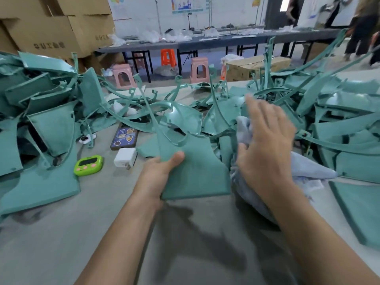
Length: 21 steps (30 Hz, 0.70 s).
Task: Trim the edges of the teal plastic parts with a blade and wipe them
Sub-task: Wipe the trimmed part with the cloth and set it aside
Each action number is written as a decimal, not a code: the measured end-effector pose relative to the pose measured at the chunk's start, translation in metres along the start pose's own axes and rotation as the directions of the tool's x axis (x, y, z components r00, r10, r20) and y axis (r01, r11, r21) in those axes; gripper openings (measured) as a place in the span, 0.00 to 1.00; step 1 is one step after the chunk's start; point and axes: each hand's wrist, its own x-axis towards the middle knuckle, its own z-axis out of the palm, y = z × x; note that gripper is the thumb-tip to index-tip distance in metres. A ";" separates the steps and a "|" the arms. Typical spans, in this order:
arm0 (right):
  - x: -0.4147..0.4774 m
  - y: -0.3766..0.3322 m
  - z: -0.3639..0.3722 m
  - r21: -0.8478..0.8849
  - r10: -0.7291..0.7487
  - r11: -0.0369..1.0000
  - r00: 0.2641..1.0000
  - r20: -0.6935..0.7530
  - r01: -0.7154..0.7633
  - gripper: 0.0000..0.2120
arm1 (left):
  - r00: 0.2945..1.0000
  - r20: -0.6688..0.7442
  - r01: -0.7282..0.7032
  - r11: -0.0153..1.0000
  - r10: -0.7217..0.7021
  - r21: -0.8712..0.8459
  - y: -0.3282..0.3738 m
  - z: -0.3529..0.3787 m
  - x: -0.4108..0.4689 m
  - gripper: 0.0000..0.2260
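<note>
gripping the near left edge of a teal part [195, 175], the left grip [162, 173] lays its thumb on top of the flat panel, fingers hidden underneath. the part is at the middle of the bench [102, 233], with a dark shadow on the surface below it, and its far end curves up into thin ribs. just to its right the right grip [265, 147] is spread wide, fingers stretched out and blurred, palm down on a bunched grey-blue cloth [312, 171]; it clasps nothing that i can see. the cloth lies just beside the part's right edge and trails off to the right over the bench. a left pile [41, 124] of teal pieces is heaped along the bench's left side, and a right pile [345, 128] stands on the other side, with loose curved strips tangled between them behind the held part. left of the part lie a green timer [88, 165], a white charger [125, 157] just beside it, and a phone [124, 138] behind the charger. beyond the bench stand two pink stools [123, 77], an orange stool [168, 57], stacked boxes [61, 29] at the far left, and a far bench [205, 41] strewn with white bags. people [359, 31] stand at the back right.
</note>
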 end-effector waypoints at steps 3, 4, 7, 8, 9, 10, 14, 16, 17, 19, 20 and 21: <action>-0.019 -0.023 0.007 0.487 0.006 0.866 0.977 0.213 -0.112 0.31 | 0.996 0.032 -0.082 0.992 0.079 0.100 -0.002 0.005 -0.003 0.17; -0.024 -0.029 0.011 0.534 0.035 0.820 0.950 0.310 -0.205 0.31 | 0.996 0.032 -0.089 0.988 0.086 0.126 0.000 0.006 -0.004 0.12; -0.031 -0.026 0.025 0.610 0.055 0.664 0.841 0.538 -0.433 0.28 | 0.993 -0.109 -0.032 0.982 0.053 0.189 0.003 0.005 -0.003 0.18; -0.030 -0.023 0.027 0.625 0.066 0.580 0.795 0.604 -0.523 0.23 | 0.982 -0.174 -0.031 0.978 0.068 0.208 0.002 0.004 -0.001 0.20; -0.030 -0.020 0.028 0.623 0.060 0.522 0.753 0.655 -0.583 0.17 | 0.970 -0.220 -0.043 0.961 0.105 0.272 0.001 0.004 0.000 0.21; -0.029 -0.016 0.028 0.619 0.028 0.490 0.721 0.693 -0.614 0.13 | 0.958 -0.235 -0.076 0.932 0.167 0.355 -0.001 0.004 0.003 0.20; -0.022 0.000 0.020 0.578 -0.155 0.452 0.579 0.801 -0.679 0.10 | 0.939 -0.187 -0.242 0.940 0.289 0.241 0.002 0.005 0.008 0.08; -0.017 0.009 0.013 0.528 -0.236 0.451 0.474 0.848 -0.720 0.09 | 0.910 -0.236 -0.309 0.938 0.340 0.158 0.006 0.001 0.009 0.08; -0.015 0.014 0.010 0.504 -0.276 0.468 0.422 0.864 -0.726 0.09 | 0.888 -0.299 -0.327 0.937 0.348 0.121 0.010 -0.001 0.008 0.09; -0.013 0.022 0.006 0.461 -0.328 0.505 0.332 0.885 -0.730 0.13 | 0.843 -0.414 -0.331 0.938 0.342 0.101 0.020 -0.009 0.013 0.10; -0.013 0.025 0.004 0.444 -0.343 0.519 0.298 0.891 -0.730 0.15 | 0.826 -0.452 -0.325 0.939 0.338 0.108 0.024 -0.012 0.015 0.10; -0.014 0.027 0.004 0.433 -0.351 0.538 0.275 0.895 -0.723 0.16 | 0.812 -0.483 -0.315 0.942 0.329 0.113 0.026 -0.013 0.016 0.12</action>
